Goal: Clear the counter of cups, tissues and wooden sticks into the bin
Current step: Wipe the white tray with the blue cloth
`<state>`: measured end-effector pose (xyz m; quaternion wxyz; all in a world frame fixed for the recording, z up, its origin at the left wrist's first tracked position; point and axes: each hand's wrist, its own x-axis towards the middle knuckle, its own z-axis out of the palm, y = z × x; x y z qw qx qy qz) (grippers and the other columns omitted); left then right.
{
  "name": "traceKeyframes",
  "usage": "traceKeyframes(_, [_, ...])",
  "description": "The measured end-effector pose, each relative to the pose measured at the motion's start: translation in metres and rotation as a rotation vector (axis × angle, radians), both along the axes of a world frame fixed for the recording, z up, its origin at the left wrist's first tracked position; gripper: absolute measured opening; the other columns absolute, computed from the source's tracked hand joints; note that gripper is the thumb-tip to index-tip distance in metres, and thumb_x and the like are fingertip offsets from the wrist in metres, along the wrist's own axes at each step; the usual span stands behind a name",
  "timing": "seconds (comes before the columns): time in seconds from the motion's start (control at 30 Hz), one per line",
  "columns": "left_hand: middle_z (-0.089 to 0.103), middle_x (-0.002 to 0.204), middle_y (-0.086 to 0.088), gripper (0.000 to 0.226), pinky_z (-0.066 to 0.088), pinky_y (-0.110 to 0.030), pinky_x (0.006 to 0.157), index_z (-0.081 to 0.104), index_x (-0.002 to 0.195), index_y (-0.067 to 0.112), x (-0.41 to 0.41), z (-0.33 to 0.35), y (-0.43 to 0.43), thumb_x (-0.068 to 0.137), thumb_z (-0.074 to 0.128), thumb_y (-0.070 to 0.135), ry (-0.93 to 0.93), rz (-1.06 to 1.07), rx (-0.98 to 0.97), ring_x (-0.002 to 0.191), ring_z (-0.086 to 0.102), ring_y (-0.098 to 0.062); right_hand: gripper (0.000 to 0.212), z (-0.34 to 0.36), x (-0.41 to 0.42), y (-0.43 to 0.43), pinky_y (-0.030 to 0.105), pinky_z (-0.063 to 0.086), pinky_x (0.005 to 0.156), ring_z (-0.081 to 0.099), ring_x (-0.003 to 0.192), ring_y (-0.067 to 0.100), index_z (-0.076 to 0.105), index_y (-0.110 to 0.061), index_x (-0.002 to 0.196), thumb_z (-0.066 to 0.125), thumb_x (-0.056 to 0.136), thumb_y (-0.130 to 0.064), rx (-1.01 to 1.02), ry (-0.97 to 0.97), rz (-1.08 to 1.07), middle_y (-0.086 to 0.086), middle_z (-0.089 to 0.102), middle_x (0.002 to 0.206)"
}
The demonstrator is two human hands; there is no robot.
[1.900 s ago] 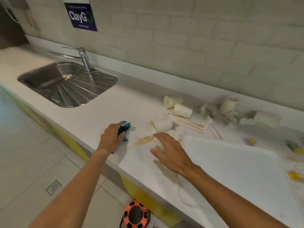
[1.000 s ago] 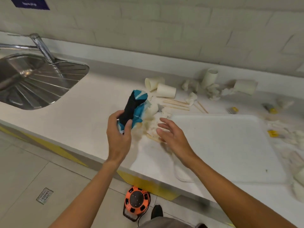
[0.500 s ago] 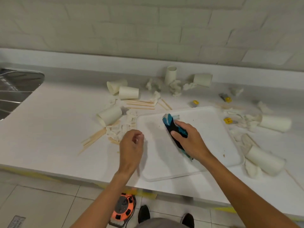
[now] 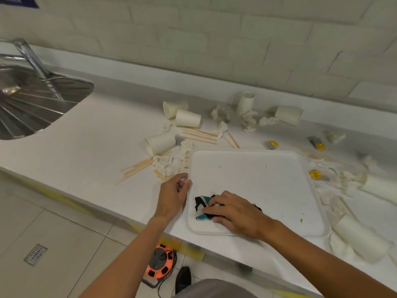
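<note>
White paper cups lie tipped on the counter: one (image 4: 161, 143) left of the white tray (image 4: 257, 175), two (image 4: 188, 121) behind it, more (image 4: 287, 115) by the wall and one (image 4: 363, 244) at the right. Wooden sticks (image 4: 199, 134) lie behind the tray and others (image 4: 137, 166) at its left. Crumpled tissues (image 4: 171, 162) are piled by the tray's left edge. My right hand (image 4: 234, 211) holds a blue and black cloth (image 4: 202, 205) down on the tray's near left corner. My left hand (image 4: 175, 192) hovers beside the tray's left edge, fingers loosely curled, holding nothing.
A steel sink (image 4: 32, 104) with a tap is set into the counter at far left. Small yellow packets (image 4: 314, 174) and more tissues lie right of the tray. An orange cable reel (image 4: 159, 263) sits on the floor below the counter edge. No bin is in view.
The cloth passed from my left hand to my right. My right hand has dragged it across the tray from the middle to the near left corner. My left hand moved up beside the tray.
</note>
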<state>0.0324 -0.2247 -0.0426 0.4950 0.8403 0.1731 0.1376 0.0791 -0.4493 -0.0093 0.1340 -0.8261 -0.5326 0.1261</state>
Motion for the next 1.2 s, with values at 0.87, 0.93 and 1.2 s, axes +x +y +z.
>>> traceKeyframes(0.87, [0.063,0.071,0.009,0.030,0.046,-0.010,0.065,0.067,0.121,0.014,0.000,-0.004,-0.002,0.093,0.064,0.023,-0.024,0.019,0.046,0.061,0.056,0.000,0.033,0.020,0.030,-0.026,0.029,0.043,0.090,0.041,0.110,0.012,0.058,-0.044,0.130,0.052,0.099,-0.036,-0.187,0.091,0.153,-0.011,0.042,0.130])
traceKeyframes(0.93, [0.064,0.071,0.006,0.029,0.046,-0.012,0.064,0.068,0.120,0.013,0.000,-0.004,-0.002,0.093,0.064,0.022,-0.031,0.017,0.049,0.061,0.056,-0.003,0.032,0.024,0.045,-0.045,0.026,0.043,0.086,0.041,0.110,0.010,0.058,-0.047,0.129,0.052,0.099,-0.037,-0.228,0.062,0.070,-0.014,0.042,0.128])
traceKeyframes(1.2, [0.064,0.070,0.006,0.029,0.046,-0.015,0.062,0.068,0.120,0.014,0.000,-0.006,-0.002,0.094,0.063,0.024,-0.034,0.026,0.078,0.062,0.059,-0.010,0.032,0.020,0.022,-0.032,0.026,0.043,0.085,0.039,0.106,0.009,0.057,-0.046,0.129,0.052,0.099,-0.037,-0.176,0.075,0.085,-0.013,0.043,0.127])
